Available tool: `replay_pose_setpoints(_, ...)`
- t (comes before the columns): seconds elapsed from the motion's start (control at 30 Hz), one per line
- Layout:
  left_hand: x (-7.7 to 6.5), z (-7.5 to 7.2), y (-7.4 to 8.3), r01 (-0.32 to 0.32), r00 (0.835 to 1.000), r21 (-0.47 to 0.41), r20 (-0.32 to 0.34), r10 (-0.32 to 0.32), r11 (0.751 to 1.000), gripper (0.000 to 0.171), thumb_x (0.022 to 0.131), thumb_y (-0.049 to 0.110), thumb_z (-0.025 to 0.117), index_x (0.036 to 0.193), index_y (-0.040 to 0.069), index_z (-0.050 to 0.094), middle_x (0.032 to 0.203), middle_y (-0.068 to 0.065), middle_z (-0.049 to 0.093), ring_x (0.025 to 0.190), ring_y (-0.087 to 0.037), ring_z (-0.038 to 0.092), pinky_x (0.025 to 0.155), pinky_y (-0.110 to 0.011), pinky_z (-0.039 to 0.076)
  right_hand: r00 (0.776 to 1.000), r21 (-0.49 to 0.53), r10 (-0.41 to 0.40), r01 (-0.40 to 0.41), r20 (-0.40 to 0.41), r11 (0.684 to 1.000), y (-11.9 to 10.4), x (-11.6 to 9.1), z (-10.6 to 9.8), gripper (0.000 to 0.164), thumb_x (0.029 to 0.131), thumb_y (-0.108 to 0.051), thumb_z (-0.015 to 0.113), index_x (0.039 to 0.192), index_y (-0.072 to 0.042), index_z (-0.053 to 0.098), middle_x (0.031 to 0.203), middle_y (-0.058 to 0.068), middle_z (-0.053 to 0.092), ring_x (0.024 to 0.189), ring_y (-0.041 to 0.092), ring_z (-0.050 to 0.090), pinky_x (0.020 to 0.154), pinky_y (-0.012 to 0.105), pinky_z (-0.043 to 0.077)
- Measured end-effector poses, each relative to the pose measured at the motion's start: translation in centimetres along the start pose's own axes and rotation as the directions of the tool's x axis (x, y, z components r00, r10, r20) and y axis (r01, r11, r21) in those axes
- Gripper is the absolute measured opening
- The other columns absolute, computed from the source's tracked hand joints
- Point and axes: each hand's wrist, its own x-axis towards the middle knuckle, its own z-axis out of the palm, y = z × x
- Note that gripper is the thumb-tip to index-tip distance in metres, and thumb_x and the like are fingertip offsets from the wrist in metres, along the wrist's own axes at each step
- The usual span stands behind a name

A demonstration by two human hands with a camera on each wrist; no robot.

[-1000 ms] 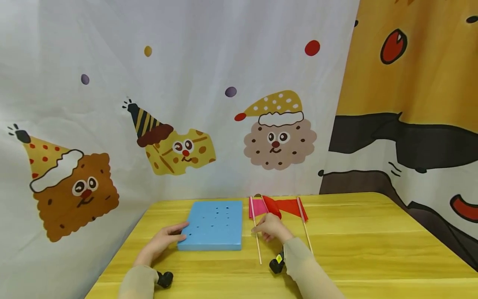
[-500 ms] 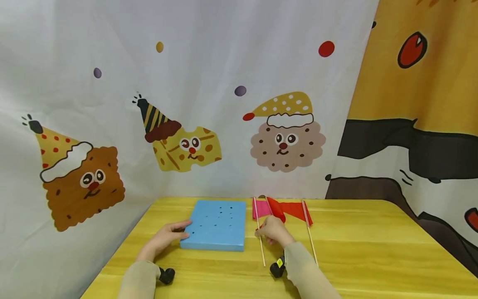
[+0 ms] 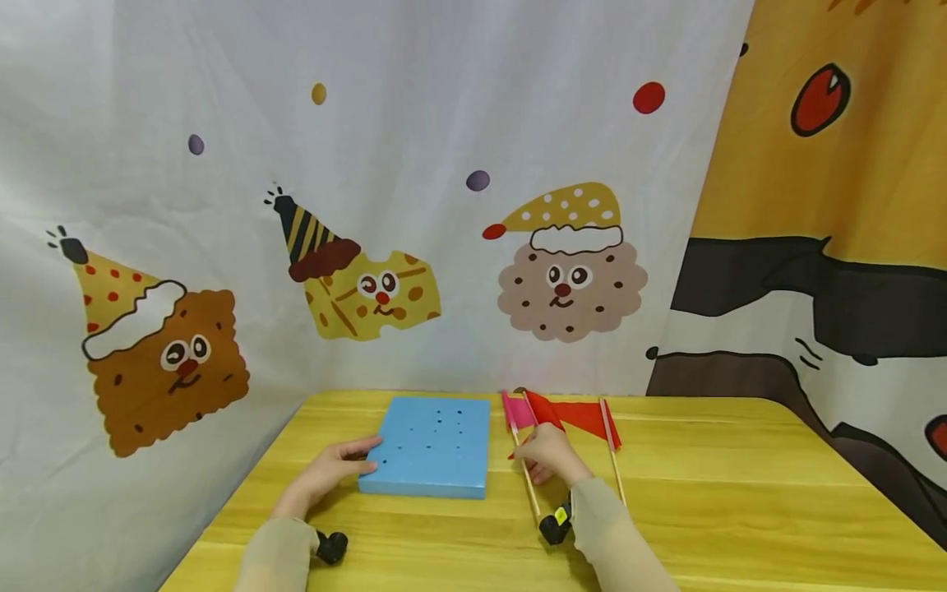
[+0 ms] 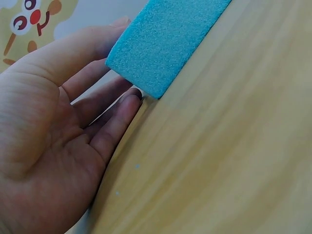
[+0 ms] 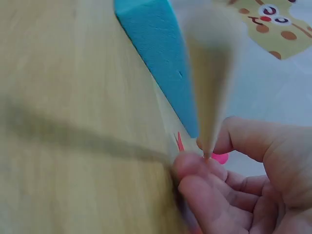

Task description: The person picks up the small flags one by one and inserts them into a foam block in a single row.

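A blue foam block (image 3: 425, 452) with several small holes in its top lies on the table. My left hand (image 3: 325, 474) rests against its left side, fingers and thumb nearly straight at the corner (image 4: 156, 53). Just right of the block, my right hand (image 3: 553, 455) pinches the thin wooden stick of a pink flag (image 3: 519, 410) between thumb and fingers. In the right wrist view the stick (image 5: 209, 83) points toward the camera, its near end blurred, casting a shadow on the table. Close beyond that hand lie a red flag (image 3: 544, 409) and another red flag (image 3: 588, 416).
The yellow wood-grain table (image 3: 740, 485) reaches back to a white cloth backdrop (image 3: 444, 107) printed with cartoon food figures. A second stick (image 3: 617, 475) belongs to the right-hand red flag. Each wrist wears a small black device (image 3: 332, 548).
The pink flag's stick has tilted, its near end swinging right toward my right wrist. My right hand has shifted slightly right with it. The left hand stays at the block; the head view has turned a little.
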Motion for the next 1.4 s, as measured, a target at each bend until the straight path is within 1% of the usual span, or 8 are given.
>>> replay_pose_setpoints(0.17,0.1,-0.1,0.2,-0.004,1.000,0.011,0.010,0.003,1.000,0.058,0.090,0.026,0.071,0.142,0.009,0.051,0.150,-0.016,0.039,0.137,-0.041,0.032,0.108,-0.053,0.033,0.998,0.080,0.024,-0.029,0.061,0.996,-0.1,-0.2,-0.7,0.011,0.084,-0.007,0.069,0.080,0.002,0.066,0.066,0.011,0.061,0.046,0.018,0.057,0.047,0.033,0.055)
replay_pose_setpoints(0.27,0.2,-0.1,0.0,0.014,1.000,0.006,0.011,-0.014,1.000,0.058,0.090,0.027,0.071,0.142,0.010,0.052,0.150,-0.016,0.039,0.137,-0.040,0.032,0.108,-0.053,0.033,0.996,0.121,0.021,-0.032,0.090,0.992,-0.5,-0.2,-1.1,0.010,0.087,-0.006,0.067,0.087,0.004,0.066,0.068,0.010,0.059,0.047,0.017,0.056,0.048,0.032,0.055)
replay_pose_setpoints(0.4,0.2,-0.1,-0.1,0.023,1.000,0.002,0.008,-0.023,1.000,0.058,0.089,0.028,0.072,0.141,0.010,0.053,0.150,-0.014,0.040,0.137,-0.039,0.033,0.108,-0.052,0.032,0.996,0.151,0.008,-0.022,0.094,0.988,-1.6,-0.3,-1.9,0.014,0.090,-0.006,0.066,0.093,0.008,0.066,0.072,0.012,0.061,0.046,0.018,0.057,0.050,0.034,0.056)
replay_pose_setpoints(0.63,0.0,-0.3,-0.1,-0.005,1.000,0.022,0.020,0.004,1.000,0.059,0.091,0.027,0.070,0.143,0.007,0.050,0.150,-0.017,0.039,0.137,-0.041,0.032,0.108,-0.052,0.032,0.996,0.176,-0.040,0.027,0.074,0.984,-3.3,-0.7,-3.4,0.020,0.091,-0.010,0.066,0.101,0.008,0.065,0.080,0.014,0.063,0.051,0.022,0.063,0.052,0.037,0.057)
replay_pose_setpoints(0.87,-0.1,-0.1,0.2,0.026,0.999,0.013,0.021,-0.026,1.000,0.060,0.090,0.028,0.071,0.143,0.008,0.051,0.149,-0.016,0.041,0.137,-0.041,0.031,0.108,-0.052,0.033,0.995,0.221,-0.086,0.073,0.053,0.973,-4.5,-1.3,-4.5,0.025,0.091,-0.013,0.067,0.106,0.006,0.061,0.086,0.017,0.065,0.053,0.023,0.064,0.054,0.038,0.058)
replay_pose_setpoints(1.03,0.0,-0.1,0.1,0.024,0.999,0.004,0.022,-0.024,1.000,0.060,0.090,0.028,0.071,0.143,0.008,0.051,0.149,-0.016,0.040,0.136,-0.040,0.034,0.108,-0.051,0.034,0.990,0.241,-0.131,0.116,0.047,0.964,-5.9,-2.0,-5.2,0.025,0.093,-0.012,0.065,0.108,0.006,0.060,0.087,0.016,0.066,0.053,0.023,0.064,0.056,0.038,0.058)
replay_pose_setpoints(1.23,0.1,-0.3,-0.1,0.017,1.000,0.008,-0.004,-0.017,1.000,0.060,0.089,0.029,0.072,0.142,0.009,0.052,0.148,-0.015,0.042,0.136,-0.039,0.035,0.108,-0.052,0.033,0.983,0.254,-0.182,0.177,-0.004,0.951,-7.8,-2.7,-5.4,0.024,0.093,-0.011,0.064,0.109,0.007,0.060,0.086,0.015,0.065,0.055,0.030,0.064,0.055,0.039,0.058)
replay_pose_setpoints(1.4,0.0,-0.1,-0.1,0.024,1.000,0.006,-0.004,-0.024,1.000,0.059,0.089,0.029,0.072,0.142,0.011,0.053,0.148,-0.014,0.043,0.136,-0.039,0.035,0.107,-0.053,0.034,0.970,0.272,-0.233,0.242,-0.067,0.931,-8.6,-2.6,-4.7,0.021,0.093,-0.009,0.065,0.109,0.005,0.061,0.087,0.014,0.067,0.055,0.029,0.064,0.053,0.039,0.057)
